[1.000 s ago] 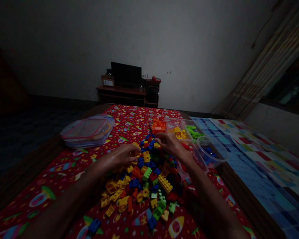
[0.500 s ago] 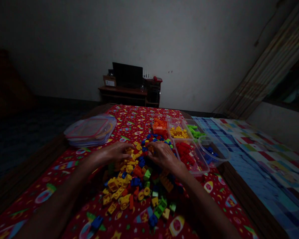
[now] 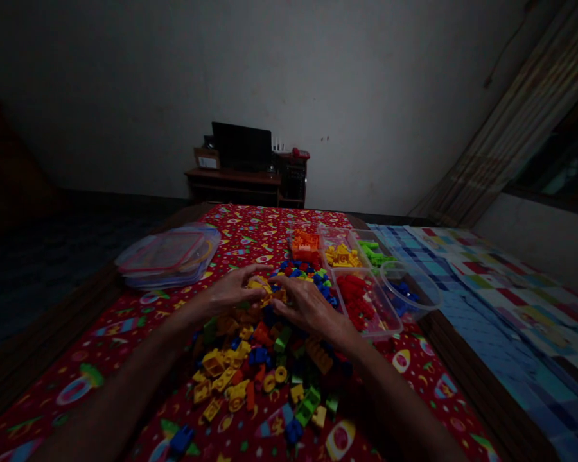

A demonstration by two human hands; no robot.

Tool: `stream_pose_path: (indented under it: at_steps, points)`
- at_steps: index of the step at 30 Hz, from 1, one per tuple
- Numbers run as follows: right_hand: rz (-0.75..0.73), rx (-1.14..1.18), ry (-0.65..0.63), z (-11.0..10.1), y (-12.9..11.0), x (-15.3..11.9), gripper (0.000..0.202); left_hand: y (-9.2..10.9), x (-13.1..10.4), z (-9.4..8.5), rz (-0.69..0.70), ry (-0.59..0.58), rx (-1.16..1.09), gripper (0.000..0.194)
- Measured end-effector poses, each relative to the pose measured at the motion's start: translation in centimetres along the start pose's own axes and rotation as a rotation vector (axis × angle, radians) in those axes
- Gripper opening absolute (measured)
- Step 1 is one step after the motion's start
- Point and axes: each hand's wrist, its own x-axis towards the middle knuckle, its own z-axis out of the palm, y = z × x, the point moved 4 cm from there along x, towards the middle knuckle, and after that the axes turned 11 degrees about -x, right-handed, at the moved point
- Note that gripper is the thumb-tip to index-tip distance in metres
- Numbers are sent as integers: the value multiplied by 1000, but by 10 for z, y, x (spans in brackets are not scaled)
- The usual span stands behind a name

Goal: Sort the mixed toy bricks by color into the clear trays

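A mixed heap of toy building bricks [image 3: 259, 356] in yellow, blue, green, orange and red lies on the red patterned tablecloth. At its far side my left hand [image 3: 234, 289] curls thumb and fingers around yellow bricks [image 3: 259, 283]. Facing it, my right hand [image 3: 308, 307] has a yellow brick [image 3: 280, 295] between its thumb and fingers. The hands are close together, with the yellow bricks gathered between them. Exactly how many pieces each one grips is hidden by the fingers and the dim light.
Clear containers on the right hold sorted pieces: orange [image 3: 305, 244], yellow [image 3: 343, 256], green [image 3: 376, 253], red [image 3: 355, 298] and blue [image 3: 406, 296]. Stacked clear lids [image 3: 168, 253] lie at left. A stray blue brick [image 3: 182, 439] is near the front. A bed [image 3: 491, 321] adjoins the right side.
My hands have drawn closer together. The right hand has shifted left, and yellow bricks are now bunched between the two. The view has turned slightly.
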Motion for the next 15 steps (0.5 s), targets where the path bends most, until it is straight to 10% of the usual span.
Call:
stream_pose_path:
  at_steps: [8, 15]
  points:
    - [-11, -35, 14, 0, 17, -3, 31, 0, -2, 6, 2, -24, -2, 66]
    - [320, -282, 80, -43, 119, 16, 26, 6, -1, 0, 70, 84, 300, 54]
